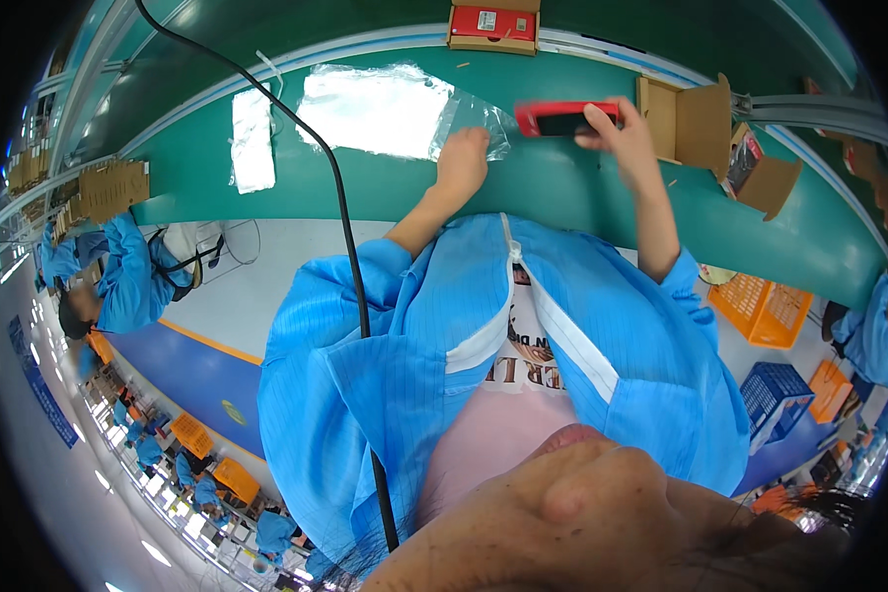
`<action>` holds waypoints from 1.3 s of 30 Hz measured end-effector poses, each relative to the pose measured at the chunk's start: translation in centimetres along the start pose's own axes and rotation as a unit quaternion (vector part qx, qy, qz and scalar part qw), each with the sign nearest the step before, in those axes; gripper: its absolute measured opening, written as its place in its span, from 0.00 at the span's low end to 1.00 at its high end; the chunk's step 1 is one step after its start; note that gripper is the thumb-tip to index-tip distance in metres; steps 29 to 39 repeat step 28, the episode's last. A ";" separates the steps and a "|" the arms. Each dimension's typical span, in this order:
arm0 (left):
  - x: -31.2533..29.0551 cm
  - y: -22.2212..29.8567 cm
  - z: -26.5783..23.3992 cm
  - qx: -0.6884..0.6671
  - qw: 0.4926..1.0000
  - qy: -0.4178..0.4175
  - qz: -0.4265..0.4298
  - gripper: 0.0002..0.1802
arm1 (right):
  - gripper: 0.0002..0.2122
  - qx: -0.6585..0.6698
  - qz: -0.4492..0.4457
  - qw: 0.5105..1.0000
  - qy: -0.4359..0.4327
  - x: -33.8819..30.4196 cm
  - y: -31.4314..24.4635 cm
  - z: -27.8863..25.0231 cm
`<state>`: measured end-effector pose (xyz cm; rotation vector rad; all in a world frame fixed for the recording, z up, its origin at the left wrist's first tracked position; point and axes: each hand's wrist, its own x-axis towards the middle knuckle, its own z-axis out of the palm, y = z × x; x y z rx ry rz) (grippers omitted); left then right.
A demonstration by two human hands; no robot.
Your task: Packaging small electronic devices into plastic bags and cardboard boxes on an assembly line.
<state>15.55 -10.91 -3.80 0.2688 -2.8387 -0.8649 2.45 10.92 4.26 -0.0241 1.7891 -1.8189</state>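
On the green table, my left hand is closed at the edge of a clear plastic bag. That bag lies at the right end of a shiny pile of clear bags. My right hand grips a flat red and black rectangular object by its right end, thumb on the dark face. The object is held up just right of the bag, its left end smeared by motion. Its exact kind cannot be made out.
Open cardboard boxes stand to the right of my right hand. A carton with a red box sits at the far edge. A narrow plastic strip pile lies left, and a black cable hangs across the view.
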 end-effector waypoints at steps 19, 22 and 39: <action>1.2 4.8 -4.2 0.037 0.977 0.079 0.195 0.08 | 0.16 -0.140 0.027 0.990 -0.007 -5.0 4.7 5.4; 0.3 7.6 -5.3 -0.005 0.973 0.050 0.224 0.08 | 0.19 0.066 0.157 0.984 -0.049 -5.7 4.0 5.2; 1.7 10.1 -7.5 -0.054 0.966 0.074 0.242 0.12 | 0.36 0.190 0.126 0.974 0.023 -6.9 3.9 2.8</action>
